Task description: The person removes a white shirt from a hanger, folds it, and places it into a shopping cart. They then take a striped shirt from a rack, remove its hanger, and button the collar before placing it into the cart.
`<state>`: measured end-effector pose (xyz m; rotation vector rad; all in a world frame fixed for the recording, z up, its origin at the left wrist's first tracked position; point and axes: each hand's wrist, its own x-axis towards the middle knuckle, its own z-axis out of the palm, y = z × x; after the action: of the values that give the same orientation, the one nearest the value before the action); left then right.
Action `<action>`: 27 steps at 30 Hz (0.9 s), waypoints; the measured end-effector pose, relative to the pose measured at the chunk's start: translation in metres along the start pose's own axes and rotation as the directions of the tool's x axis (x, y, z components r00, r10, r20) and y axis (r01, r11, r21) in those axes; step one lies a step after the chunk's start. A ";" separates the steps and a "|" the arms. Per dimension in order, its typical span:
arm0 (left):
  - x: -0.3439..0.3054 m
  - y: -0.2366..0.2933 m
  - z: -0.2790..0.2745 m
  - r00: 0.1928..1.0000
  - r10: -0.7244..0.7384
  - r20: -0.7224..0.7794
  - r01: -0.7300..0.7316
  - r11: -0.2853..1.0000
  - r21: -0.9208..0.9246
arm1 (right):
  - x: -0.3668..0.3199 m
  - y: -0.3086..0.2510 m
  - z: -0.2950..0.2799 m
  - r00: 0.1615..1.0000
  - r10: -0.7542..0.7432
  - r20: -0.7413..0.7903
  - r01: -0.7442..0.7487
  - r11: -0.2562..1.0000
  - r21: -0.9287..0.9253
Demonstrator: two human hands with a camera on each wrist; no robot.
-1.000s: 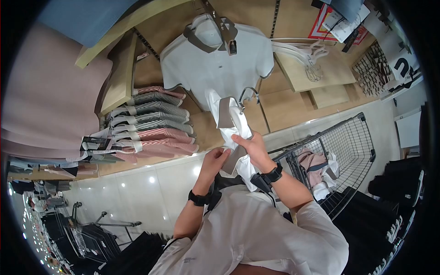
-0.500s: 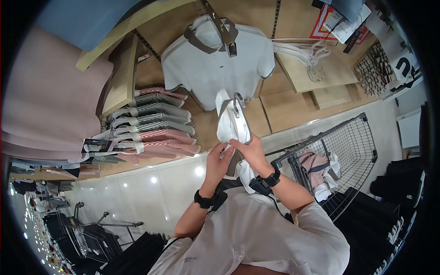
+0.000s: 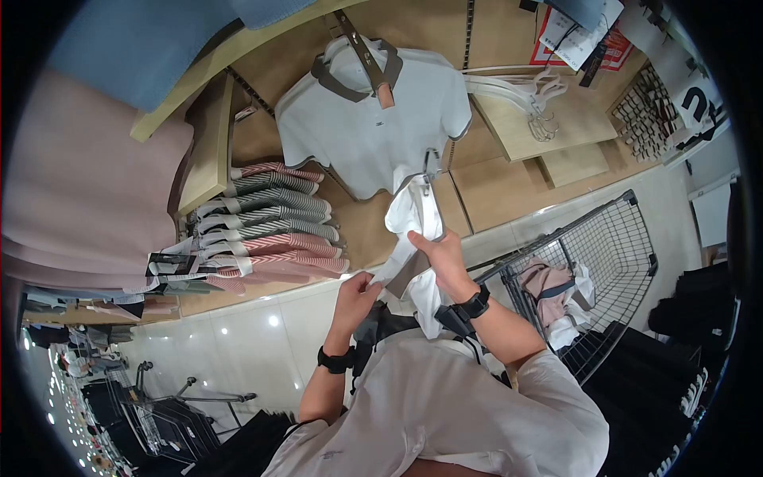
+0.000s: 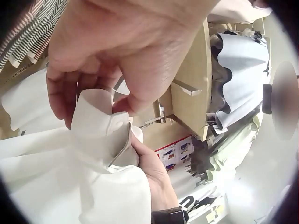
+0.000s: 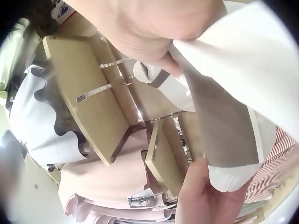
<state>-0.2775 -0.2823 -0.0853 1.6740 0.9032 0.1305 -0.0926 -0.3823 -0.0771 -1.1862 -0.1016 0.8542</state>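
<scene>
Near the shopping cart (image 3: pixel 630 198) and the hanging pale shirt (image 3: pixel 381 127), held up a white garment (image 3: pixel 404 211), hanger hook (image 3: pixel 431 161) at its top. Pinched its grey-and-white band (image 5: pixel 224 121) between left hand (image 3: pixel 355 306) thumb and fingers, gripped its cloth with right hand (image 3: pixel 445 264), thumb pressed on.

The left hand (image 4: pixel 126 51) pinched the edge of a white garment (image 4: pixel 88 154), while the right hand (image 4: pixel 155 175), a black band (image 4: pixel 169 216) around its wrist, held it too. Beyond, pale garments (image 4: pixel 243 70) hung beside a wooden panel (image 4: pixel 194 79).
</scene>
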 end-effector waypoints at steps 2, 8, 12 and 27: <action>-0.001 -0.003 0.001 0.999 -0.053 0.009 0.053 0.998 -0.037 | -0.001 0.004 -0.001 0.999 0.028 0.030 -0.027 0.999 -0.020; 0.009 -0.006 0.017 0.944 0.264 -0.199 -0.266 0.964 0.016 | -0.008 0.006 0.005 0.996 -0.013 0.091 0.023 0.993 -0.118; 0.017 0.012 0.023 0.928 0.307 -0.212 -0.341 0.928 -0.150 | -0.014 0.013 0.007 0.991 -0.012 0.131 0.041 0.974 -0.225; -0.003 -0.005 -0.029 0.975 0.187 0.125 -0.029 0.655 -0.755 | -0.093 0.013 0.045 0.940 0.038 0.339 0.158 0.833 -0.531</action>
<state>-0.2968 -0.2612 -0.0794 0.9221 0.4806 0.3685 -0.1855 -0.4052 -0.0366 -1.5530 -0.7095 1.0010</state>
